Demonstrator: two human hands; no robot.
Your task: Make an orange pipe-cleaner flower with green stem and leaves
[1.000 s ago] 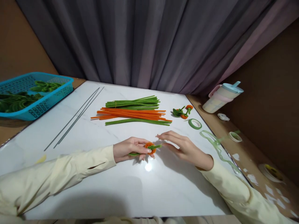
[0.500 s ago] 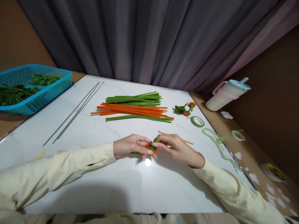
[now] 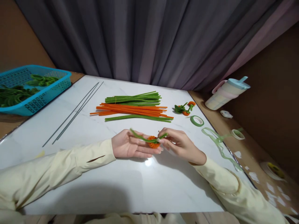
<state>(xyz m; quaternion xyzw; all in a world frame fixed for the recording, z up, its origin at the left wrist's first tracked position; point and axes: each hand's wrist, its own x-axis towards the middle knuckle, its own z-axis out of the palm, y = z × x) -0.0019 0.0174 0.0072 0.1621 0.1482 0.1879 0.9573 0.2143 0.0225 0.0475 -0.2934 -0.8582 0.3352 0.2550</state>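
Hands meet low over the bench (image 3: 144, 189): your left hand (image 3: 130, 147) lies open, cradling an orange coil (image 3: 154, 142), while your right hand (image 3: 178, 143) pinches its green stem (image 3: 146, 138). Pinching only the stem's end, you risk the coil unwinding or rolling off your palm.

The table (image 3: 93, 186) is glossy white marble-look stone, mirroring a lamp. Fuzzy, matt pipe cleaners (image 3: 133, 109) lie on it (orange and green), beside thin grey rods (image 3: 74, 113), probably metal wire. The basket (image 3: 46, 93) is perforated blue plastic; the curtain (image 3: 149, 40) is soft matt cloth.
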